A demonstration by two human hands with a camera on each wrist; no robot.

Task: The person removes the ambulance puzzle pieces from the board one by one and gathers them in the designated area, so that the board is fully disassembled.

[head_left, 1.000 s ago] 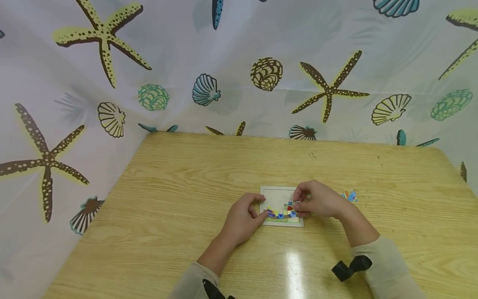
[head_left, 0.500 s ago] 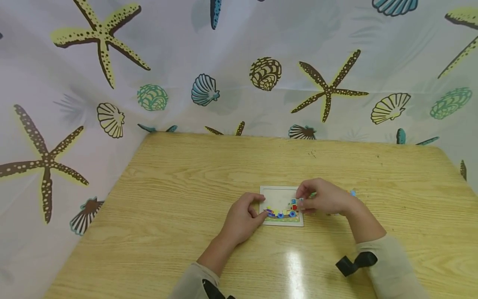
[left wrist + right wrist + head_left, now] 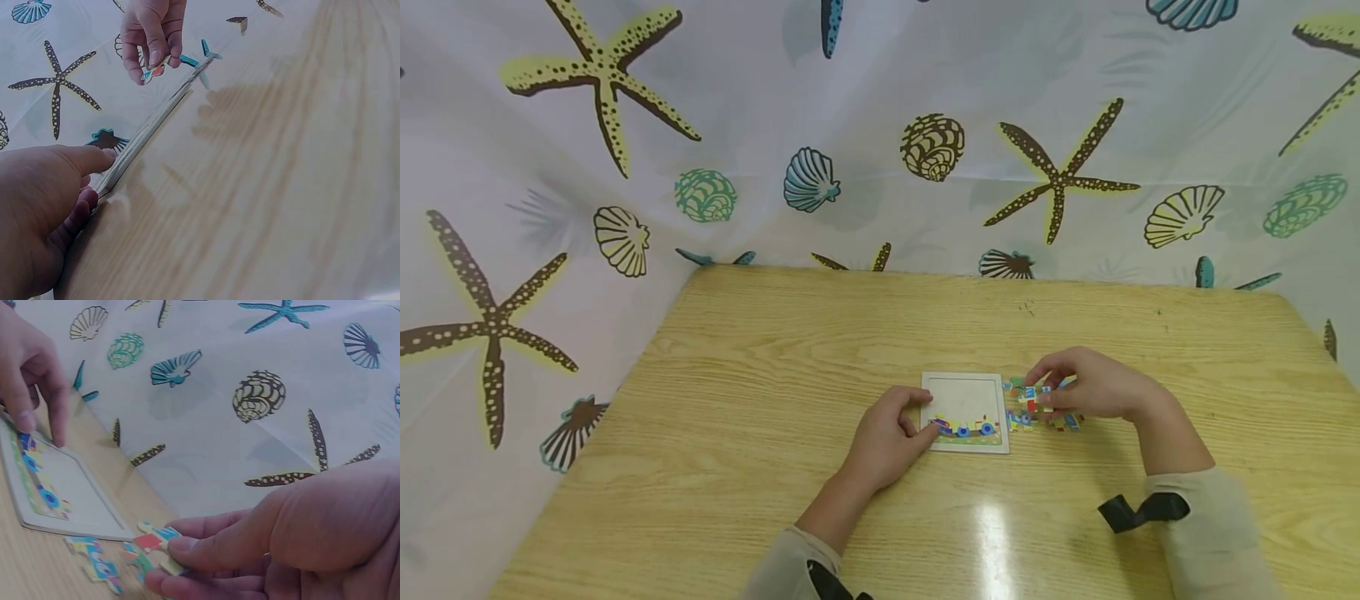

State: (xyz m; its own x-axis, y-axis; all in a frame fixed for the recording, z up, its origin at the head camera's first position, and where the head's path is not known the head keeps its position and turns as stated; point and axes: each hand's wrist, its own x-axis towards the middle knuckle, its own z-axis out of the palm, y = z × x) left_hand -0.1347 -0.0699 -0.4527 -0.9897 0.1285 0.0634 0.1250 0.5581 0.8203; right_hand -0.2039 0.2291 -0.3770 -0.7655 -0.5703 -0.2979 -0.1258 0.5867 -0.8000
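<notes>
A square puzzle tray (image 3: 964, 395) lies on the table, with joined pieces showing a blue-wheeled vehicle (image 3: 50, 499) along its near side. My left hand (image 3: 883, 437) rests at the tray's left edge. Its thumb presses on the joined pieces while the index finger touches the rim farther back. To the right of the tray, my right hand (image 3: 1093, 385) pinches a puzzle piece (image 3: 150, 544) with red and blue print between thumb and fingers. That piece is held above several loose puzzle pieces (image 3: 1019, 419), some of them covered by the hand.
The wood-grain table (image 3: 760, 358) meets a white cloth (image 3: 865, 83) printed with shells and starfish at its back and left. Black straps (image 3: 1150, 510) sit on both sleeves.
My right hand has moved right, off the tray, carrying the puzzle piece with it. The tray's right rim and loose pieces now show. My left hand stays in place.
</notes>
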